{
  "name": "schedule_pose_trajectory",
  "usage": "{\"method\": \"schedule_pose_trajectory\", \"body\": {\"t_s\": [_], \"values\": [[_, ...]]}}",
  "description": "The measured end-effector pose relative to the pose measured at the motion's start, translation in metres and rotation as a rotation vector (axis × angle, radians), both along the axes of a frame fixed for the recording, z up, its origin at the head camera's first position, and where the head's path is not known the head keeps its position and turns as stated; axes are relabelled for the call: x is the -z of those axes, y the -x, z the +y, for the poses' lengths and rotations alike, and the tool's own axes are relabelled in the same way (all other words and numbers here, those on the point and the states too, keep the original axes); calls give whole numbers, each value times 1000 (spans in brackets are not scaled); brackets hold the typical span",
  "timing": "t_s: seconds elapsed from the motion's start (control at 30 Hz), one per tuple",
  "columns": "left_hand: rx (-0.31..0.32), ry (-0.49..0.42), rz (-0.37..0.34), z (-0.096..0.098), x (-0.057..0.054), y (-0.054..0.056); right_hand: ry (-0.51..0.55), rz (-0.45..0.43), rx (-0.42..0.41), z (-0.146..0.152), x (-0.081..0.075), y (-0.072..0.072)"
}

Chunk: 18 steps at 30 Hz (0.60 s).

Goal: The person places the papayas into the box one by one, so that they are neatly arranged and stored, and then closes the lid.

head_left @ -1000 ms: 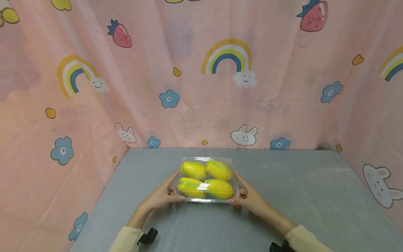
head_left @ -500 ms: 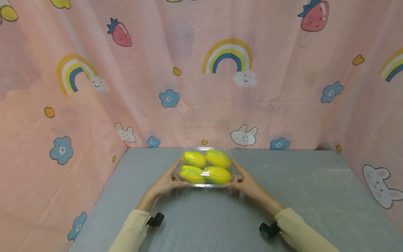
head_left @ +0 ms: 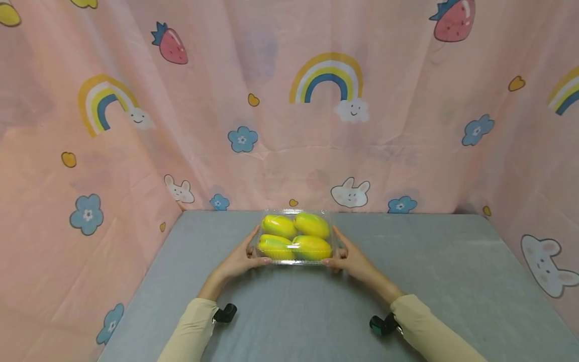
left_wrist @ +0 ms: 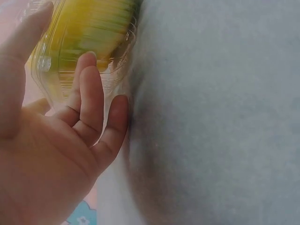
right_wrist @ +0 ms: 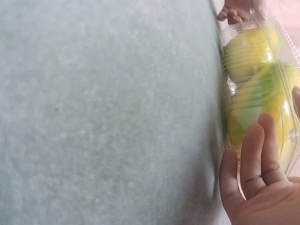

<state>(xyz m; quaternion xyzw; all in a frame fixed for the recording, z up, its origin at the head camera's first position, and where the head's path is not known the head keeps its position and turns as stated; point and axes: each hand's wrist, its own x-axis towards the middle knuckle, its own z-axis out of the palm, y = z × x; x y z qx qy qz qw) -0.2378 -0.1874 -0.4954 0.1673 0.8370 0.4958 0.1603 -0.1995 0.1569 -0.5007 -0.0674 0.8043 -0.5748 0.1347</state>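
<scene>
A clear plastic clamshell box [head_left: 294, 262] with several yellow-green mangoes [head_left: 312, 247] inside sits near the back of the grey table. My left hand [head_left: 237, 260] grips its left side, thumb on the near corner and forefinger along the side. On the opposite side my right hand [head_left: 357, 259] holds it in the same way. In the left wrist view, the curled fingers of the left hand [left_wrist: 61, 136] lie against the ribbed wall of the box [left_wrist: 49, 79]. The right wrist view has the right hand's fingers [right_wrist: 253, 159] against the other end, beside the mangoes [right_wrist: 255, 103].
The grey table [head_left: 289, 317] reaches back to a pink curtain [head_left: 289, 166] printed with rainbows, flowers and rabbits. The curtain also closes off the left and right sides. Black wrist cameras [head_left: 225, 312] sit at both cuffs.
Both hands have moved the box of mangoes away from the body, toward the back edge of the table. Most of that motion came in the first half second; the grip looks the same.
</scene>
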Motion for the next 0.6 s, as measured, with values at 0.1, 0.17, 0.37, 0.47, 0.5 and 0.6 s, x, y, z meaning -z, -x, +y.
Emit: {"method": "schedule_pose_trajectory", "body": {"t_s": [0.1, 0.17, 0.37, 0.47, 0.5, 0.6], "values": [[-5, 2, 3, 1, 1, 0, 6, 2, 5, 1, 1, -1], [-10, 16, 12, 3, -4, -3, 2, 5, 7, 1, 1, -3], [-23, 70, 52, 2, -4, -6, -12, 9, 7, 3, -2, -9], [-39, 72, 65, 0, 0, -5, -12, 32, 1, 5, -2, -9], [-44, 68, 71, -1, -1, -6, -14, 39, -3, 7, -3, -10], [-69, 65, 95, -4, -2, -10, -49, 67, 4, 16, -5, -11]]}}
